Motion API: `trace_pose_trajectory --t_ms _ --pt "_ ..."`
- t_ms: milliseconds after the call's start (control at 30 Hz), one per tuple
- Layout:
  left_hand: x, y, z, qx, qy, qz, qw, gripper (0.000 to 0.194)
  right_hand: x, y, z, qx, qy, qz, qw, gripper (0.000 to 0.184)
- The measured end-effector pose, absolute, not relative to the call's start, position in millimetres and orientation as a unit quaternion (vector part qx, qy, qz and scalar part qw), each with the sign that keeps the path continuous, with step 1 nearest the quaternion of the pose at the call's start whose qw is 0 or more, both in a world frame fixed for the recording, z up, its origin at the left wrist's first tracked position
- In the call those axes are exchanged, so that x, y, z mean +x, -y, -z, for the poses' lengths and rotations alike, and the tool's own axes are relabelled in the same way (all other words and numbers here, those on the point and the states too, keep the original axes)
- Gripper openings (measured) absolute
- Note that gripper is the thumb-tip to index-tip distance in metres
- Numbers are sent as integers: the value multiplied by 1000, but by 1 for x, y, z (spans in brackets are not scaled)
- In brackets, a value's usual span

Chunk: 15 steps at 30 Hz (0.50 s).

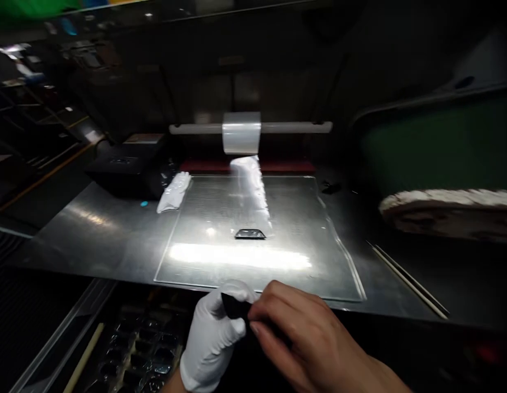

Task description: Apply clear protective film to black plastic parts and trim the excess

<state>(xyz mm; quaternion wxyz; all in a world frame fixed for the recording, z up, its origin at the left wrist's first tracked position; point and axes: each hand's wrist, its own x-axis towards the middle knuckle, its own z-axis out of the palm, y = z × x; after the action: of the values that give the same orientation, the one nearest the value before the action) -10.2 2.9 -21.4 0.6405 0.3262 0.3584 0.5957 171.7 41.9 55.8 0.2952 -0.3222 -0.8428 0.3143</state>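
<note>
Our gloved left hand and bare right hand both pinched shut on a small black part, just in front of the clear mat on the tabletop, film roll behind the mat, no readable writing

The left hand wears a white glove; the right hand is bare, and the part between them is black. The worktop is silvery grey, the roll clear, the strip behind it dark red.

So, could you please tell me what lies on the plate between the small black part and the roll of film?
In the head view, a loose strip of film runs from the roll down over the clear plate to the small black part.
</note>
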Motion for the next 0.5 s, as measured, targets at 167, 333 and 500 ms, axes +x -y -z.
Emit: trace_pose_trajectory --t_ms 167,333,500 --pt "-23 -11 20 351 -397 -568 630 27 162 -58 -43 -305 870 -309 233 12" --pt "-29 -15 12 379 -447 -506 633 35 168 -77 -52 -317 873 -325 179 12" --pt "-37 -53 -7 656 -519 -360 413 55 180 -145 -62 -376 890 -213 148 8"
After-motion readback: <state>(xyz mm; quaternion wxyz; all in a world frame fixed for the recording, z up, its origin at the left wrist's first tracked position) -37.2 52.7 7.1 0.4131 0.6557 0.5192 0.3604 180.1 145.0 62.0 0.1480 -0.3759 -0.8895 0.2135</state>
